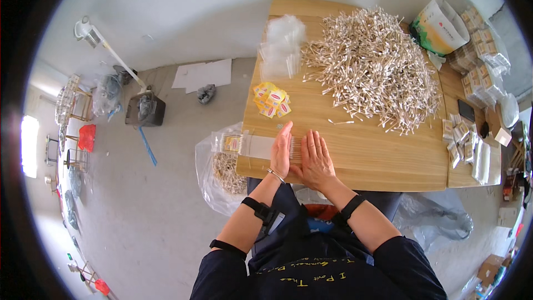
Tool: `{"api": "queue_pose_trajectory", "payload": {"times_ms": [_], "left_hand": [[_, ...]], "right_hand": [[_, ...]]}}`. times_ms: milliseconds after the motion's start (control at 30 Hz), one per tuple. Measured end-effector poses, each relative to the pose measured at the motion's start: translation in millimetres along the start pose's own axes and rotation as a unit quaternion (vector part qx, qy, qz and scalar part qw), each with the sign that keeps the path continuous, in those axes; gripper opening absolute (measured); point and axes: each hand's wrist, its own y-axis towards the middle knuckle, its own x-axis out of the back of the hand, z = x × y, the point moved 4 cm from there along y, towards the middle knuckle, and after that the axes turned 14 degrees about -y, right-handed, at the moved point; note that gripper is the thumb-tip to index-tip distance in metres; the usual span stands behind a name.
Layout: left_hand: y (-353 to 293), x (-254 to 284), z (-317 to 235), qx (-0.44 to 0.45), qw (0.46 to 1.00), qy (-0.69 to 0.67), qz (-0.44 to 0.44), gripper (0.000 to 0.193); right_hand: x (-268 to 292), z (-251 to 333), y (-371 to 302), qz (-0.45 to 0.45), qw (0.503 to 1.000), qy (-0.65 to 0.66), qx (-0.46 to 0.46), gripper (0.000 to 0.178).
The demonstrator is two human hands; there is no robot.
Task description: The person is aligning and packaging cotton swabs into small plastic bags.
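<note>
My left hand (281, 151) stands on its edge on the table, fingers stretched out. Flat beside it lies my right hand (316, 161), fingers straight and close together. A row of cotton swabs (296, 149) shows in the narrow gap between the two hands. Left of my left hand are a white card (261, 147) and a clear plastic bag (215, 142) with swabs and a yellow label (231, 143) in it. Just beyond sits a small heap of yellow labels (272, 99). A large pile of loose cotton swabs (377, 67) covers the far right.
Clear bags (283, 44) lie at the table's (388, 161) far left. A white-and-green bucket (441, 28), packed swab bundles (483, 83), and a dark phone (466, 110) are on the right. A plastic sack of swabs (227, 175) stands below the left edge.
</note>
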Motion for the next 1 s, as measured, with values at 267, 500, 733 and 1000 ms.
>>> {"api": "queue_pose_trajectory", "payload": {"times_ms": [267,500,733,1000], "left_hand": [[-34,-1,-43,-0.029,0.933,0.354,0.051,0.041],[-71,-19,-39,-0.06,0.75,0.624,0.211,0.049],[-69,-20,-34,-0.028,0.731,0.649,0.21,0.059],[-68,-22,-32,-0.042,0.734,0.647,0.205,0.064]], "right_hand": [[6,-6,-4,0.007,1.0,0.023,0.006,0.099],[2,-3,-3,0.019,0.999,-0.038,0.016,0.088],[-1,-3,-4,-0.02,1.0,-0.005,0.011,0.079],[-3,-4,-5,-0.022,0.999,-0.021,0.015,0.08]]}}
